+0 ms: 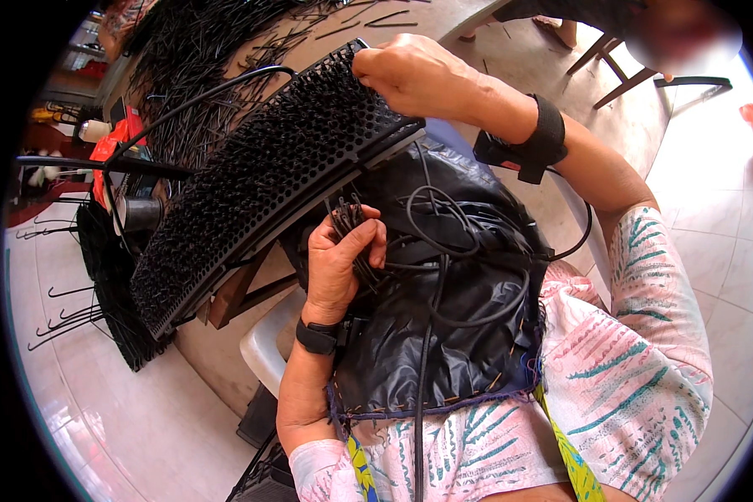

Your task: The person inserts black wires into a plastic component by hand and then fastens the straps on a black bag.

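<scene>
1. Patterned shirt (627, 376) nearest; black apron (393, 360) over the lap, cable (420, 418) looped on top.
2. Left hand (336, 261): curled around a bundle of thin black strips (345, 215).
3. Right hand (410, 75): fingers bunched at the upper right end of a perforated black board (326, 171); cannot tell whether anything is grasped.
4. Board: slanted before the person, mostly filled with upright strips.
5. Loose strips (184, 50) heaped beyond.

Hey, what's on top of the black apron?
Dark cable lies looped across the apron. The left hand, holding a bundle of thin dark strips, covers part of its left side, so whatever is behind that hand can't be seen.
</scene>
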`<state>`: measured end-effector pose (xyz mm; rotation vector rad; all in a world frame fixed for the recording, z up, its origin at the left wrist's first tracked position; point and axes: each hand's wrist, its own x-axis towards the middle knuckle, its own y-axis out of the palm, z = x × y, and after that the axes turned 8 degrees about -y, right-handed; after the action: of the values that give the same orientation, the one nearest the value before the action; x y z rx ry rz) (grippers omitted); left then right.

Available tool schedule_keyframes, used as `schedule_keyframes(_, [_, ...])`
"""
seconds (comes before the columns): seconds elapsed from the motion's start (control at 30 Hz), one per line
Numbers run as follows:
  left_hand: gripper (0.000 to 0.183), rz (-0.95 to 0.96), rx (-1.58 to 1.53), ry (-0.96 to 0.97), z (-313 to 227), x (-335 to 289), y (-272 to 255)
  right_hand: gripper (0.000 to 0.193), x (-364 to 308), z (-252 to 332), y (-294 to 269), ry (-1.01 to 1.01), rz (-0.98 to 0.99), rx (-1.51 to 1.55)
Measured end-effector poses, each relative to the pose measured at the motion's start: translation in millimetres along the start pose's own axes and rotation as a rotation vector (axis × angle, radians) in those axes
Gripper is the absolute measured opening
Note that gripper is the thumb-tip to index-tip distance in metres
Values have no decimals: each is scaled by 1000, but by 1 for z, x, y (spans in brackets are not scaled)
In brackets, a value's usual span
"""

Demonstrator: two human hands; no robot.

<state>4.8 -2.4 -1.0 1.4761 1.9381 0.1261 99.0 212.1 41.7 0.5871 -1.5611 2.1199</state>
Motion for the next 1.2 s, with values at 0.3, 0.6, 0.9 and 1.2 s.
schedule_keyframes(0.3, [12, 26, -7, 3, -3, 0, 0, 13, -5, 23, 4, 39, -51, 21])
schedule_keyframes(0.6, [11, 46, 97, 62, -3, -1, 2, 14, -61, 56, 69, 135, -3, 571])
schedule_keyframes(0.9, [10, 19, 25, 10, -2, 0, 1, 6, -30, 50, -1, 621, -253, 889])
schedule_keyframes(1.2, [10, 28, 24, 1, -1, 0, 1, 8, -26, 13, -6, 163, -373, 6])
